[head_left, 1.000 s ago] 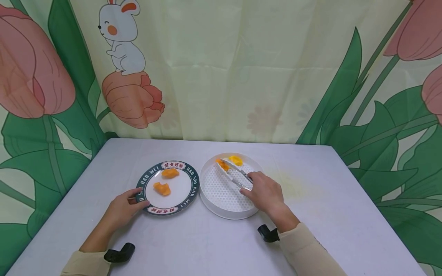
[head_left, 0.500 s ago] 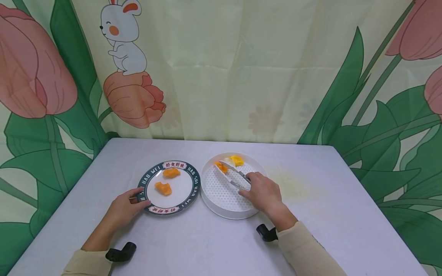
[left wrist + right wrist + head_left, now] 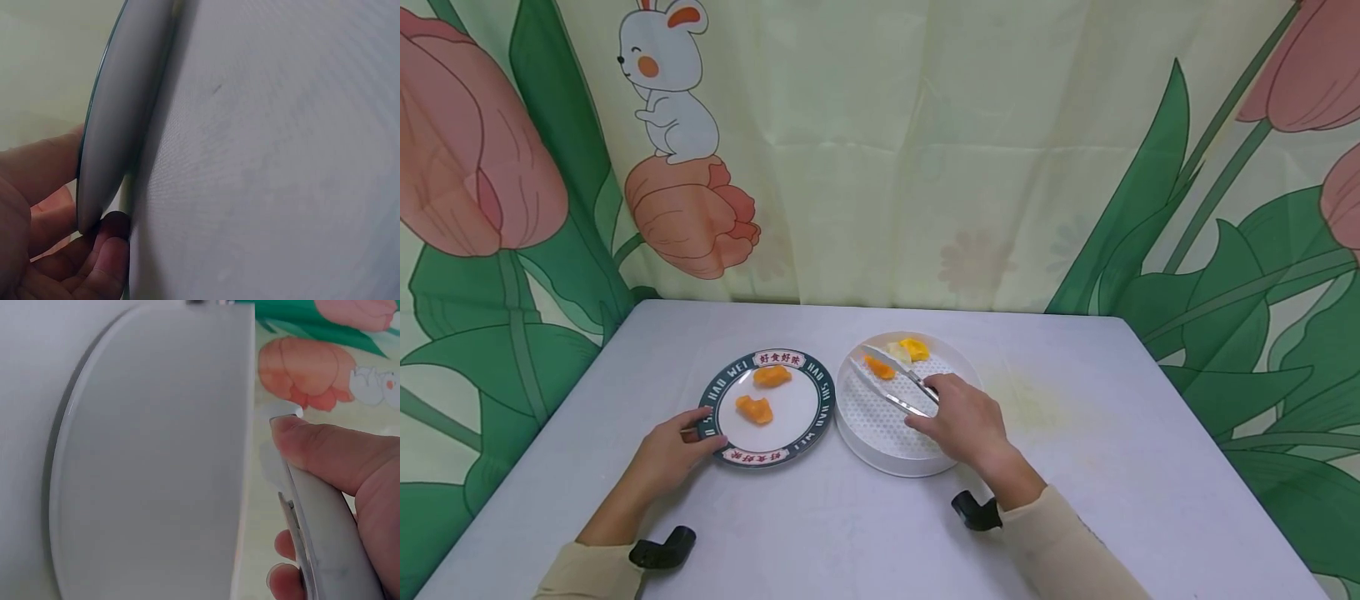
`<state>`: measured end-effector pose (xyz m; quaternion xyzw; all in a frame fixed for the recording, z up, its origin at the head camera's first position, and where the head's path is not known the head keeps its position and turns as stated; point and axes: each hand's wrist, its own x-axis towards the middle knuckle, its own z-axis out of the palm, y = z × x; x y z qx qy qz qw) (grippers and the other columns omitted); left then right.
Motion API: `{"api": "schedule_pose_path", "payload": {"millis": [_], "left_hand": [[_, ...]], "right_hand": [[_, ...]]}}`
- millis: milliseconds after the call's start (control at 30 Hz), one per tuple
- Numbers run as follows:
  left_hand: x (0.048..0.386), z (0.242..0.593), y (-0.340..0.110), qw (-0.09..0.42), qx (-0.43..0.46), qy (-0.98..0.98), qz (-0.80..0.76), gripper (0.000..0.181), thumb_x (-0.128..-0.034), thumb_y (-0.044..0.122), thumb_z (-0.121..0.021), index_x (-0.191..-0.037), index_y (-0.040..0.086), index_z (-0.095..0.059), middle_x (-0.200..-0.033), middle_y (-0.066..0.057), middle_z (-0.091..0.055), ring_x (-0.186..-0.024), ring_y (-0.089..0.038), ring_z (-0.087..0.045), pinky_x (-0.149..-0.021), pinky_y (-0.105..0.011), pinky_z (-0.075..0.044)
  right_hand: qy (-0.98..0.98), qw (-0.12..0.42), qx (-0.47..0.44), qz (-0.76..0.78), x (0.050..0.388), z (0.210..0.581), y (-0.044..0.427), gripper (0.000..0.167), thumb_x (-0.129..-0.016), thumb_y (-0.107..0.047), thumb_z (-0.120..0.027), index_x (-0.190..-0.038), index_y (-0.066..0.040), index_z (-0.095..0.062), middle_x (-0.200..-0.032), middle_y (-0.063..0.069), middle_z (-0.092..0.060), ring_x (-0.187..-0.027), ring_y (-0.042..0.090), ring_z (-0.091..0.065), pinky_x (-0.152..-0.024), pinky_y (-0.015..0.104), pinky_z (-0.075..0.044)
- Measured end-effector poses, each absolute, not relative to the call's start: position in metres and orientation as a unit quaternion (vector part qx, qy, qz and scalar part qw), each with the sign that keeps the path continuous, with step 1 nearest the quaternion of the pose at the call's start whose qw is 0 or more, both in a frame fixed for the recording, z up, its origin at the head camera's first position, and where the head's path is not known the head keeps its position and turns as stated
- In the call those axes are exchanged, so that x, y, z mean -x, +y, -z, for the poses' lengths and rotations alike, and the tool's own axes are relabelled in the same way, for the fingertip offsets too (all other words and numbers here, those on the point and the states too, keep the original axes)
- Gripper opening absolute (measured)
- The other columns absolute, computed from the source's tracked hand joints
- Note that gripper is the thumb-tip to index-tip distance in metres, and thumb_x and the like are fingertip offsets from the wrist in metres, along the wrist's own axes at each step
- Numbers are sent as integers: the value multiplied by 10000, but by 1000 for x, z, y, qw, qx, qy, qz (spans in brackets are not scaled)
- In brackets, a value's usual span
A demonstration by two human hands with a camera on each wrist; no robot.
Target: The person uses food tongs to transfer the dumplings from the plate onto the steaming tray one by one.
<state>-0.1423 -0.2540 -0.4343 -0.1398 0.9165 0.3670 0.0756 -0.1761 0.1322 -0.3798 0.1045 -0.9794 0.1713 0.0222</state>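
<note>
My left hand [image 3: 672, 454] grips the near-left rim of a round plate [image 3: 812, 429] with a dark patterned border. In the left wrist view the thumb lies over the plate's edge [image 3: 119, 112] and fingers curl beneath it. Two orange pieces [image 3: 753, 409] lie on the plate. My right hand [image 3: 966, 425] holds metal tongs [image 3: 907, 407] over a white round tray [image 3: 880, 454] with a dotted bottom. The tong arms stand spread, an orange piece [image 3: 878, 367] beside the upper arm, between the two. A yellow piece [image 3: 915, 349] and a pale piece [image 3: 897, 352] lie behind it.
Plate and tray stand side by side, almost touching, on a white-covered table [image 3: 1075, 467]. A curtain [image 3: 880, 167] with printed tulips and a rabbit hangs behind the table's far edge. A yellowish stain [image 3: 1022, 400] marks the cloth right of the tray.
The tongs have shifted slightly left and their arms have spread wider, leaving the orange piece lying in the tray. My left hand and the plate stay put.
</note>
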Motion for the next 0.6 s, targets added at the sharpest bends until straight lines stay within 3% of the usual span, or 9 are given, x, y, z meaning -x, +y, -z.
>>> {"api": "schedule_pose_path", "payload": {"millis": [600], "left_hand": [[141, 434, -254, 83, 141, 914, -370, 745, -913, 289, -746, -1481, -42, -396, -1304, -348, -506, -1150, -447, -516, -942, -528, -508]], "right_hand": [[-959, -41, -206, -192, 141, 375, 58, 616, -770, -488, -838, -1237, -121, -672, -981, -17, -629, -744, 141, -520, -584, 283, -427]]}}
